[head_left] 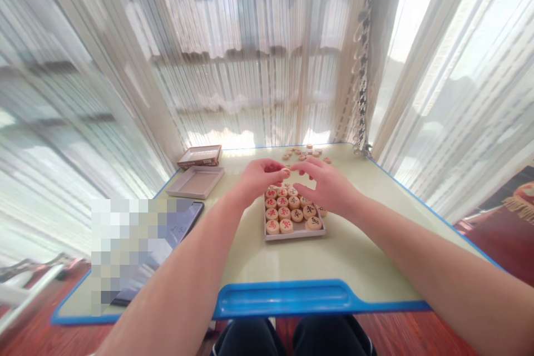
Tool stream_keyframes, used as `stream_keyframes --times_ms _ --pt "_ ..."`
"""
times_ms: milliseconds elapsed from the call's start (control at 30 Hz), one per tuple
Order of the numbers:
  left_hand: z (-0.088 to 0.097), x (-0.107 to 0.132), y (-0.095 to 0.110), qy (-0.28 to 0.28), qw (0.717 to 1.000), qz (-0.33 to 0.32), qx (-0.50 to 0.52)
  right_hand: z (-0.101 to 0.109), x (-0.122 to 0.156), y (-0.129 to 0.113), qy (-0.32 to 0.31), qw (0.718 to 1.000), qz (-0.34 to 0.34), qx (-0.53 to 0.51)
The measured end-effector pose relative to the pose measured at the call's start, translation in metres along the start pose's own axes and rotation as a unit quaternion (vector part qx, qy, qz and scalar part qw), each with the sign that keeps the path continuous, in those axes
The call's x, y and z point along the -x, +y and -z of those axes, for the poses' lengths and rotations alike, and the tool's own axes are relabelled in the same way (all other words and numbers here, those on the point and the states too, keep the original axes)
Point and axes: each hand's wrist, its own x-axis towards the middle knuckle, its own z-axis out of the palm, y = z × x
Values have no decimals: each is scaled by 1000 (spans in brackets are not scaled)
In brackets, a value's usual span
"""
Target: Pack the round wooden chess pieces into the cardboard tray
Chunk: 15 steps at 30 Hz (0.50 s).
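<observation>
My left hand (262, 178) pinches a round wooden Chinese chess piece (286, 172) over the far side of a shallow box (295, 237). Close by on the right, my right hand (321, 181) has its thumb and fingers apart, with nothing seen between them. Rows of chess pieces marked in red and black lie in the box, among them a red-marked piece (286, 226) and a black-marked piece (313, 223) at its near edge. A gap shows between those two. Part of the box's far right is hidden by my right hand.
Several loose chess pieces (301, 154) are scattered at the table's far side. On the left stand an open pale tray (196, 181), a brown-edged box (199, 156) and a tablet (183, 228), partly blurred out. A blue rim (287, 299) edges the table (367, 256); curtains hang behind.
</observation>
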Motion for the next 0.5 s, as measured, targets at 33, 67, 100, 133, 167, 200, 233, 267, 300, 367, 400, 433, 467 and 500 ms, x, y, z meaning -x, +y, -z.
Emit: stream_keyframes --times_ms 33,67,100,133,167,200,233,267,300,367,400,433,467,500 --pt "-3 2 3 -27 999 2 30 0 0 1 11 1000 4 0" --pt "-4 5 5 -47 998 6 52 -1 0 1 18 1000 11 0" --pt "-5 7 7 -59 996 11 67 -1 0 2 21 1000 20 3" --pt "-6 8 8 -64 995 17 78 -1 1 2 22 999 30 7" --pt "-5 9 8 -65 994 22 86 -1 1 3 21 999 42 13" --pt "-5 10 9 -67 993 28 92 -1 1 3 20 998 56 20" --pt "-5 11 9 -72 992 34 96 -2 0 4 22 997 69 29" --pt "-4 11 9 -78 991 41 100 -2 0 4 25 995 83 39" --pt "-4 11 10 -86 990 47 105 -2 0 5 28 994 96 49" --pt "-3 11 10 -109 985 55 118 -2 0 5 41 990 115 67" --pt "-3 11 11 -119 983 57 125 -2 0 5 48 989 117 76" --pt "-2 11 11 -123 982 59 133 0 0 4 54 989 111 85" --pt "-2 10 10 -113 982 60 139 1 1 3 58 989 100 94" --pt "-1 9 9 -85 985 57 142 4 1 2 53 990 85 101"
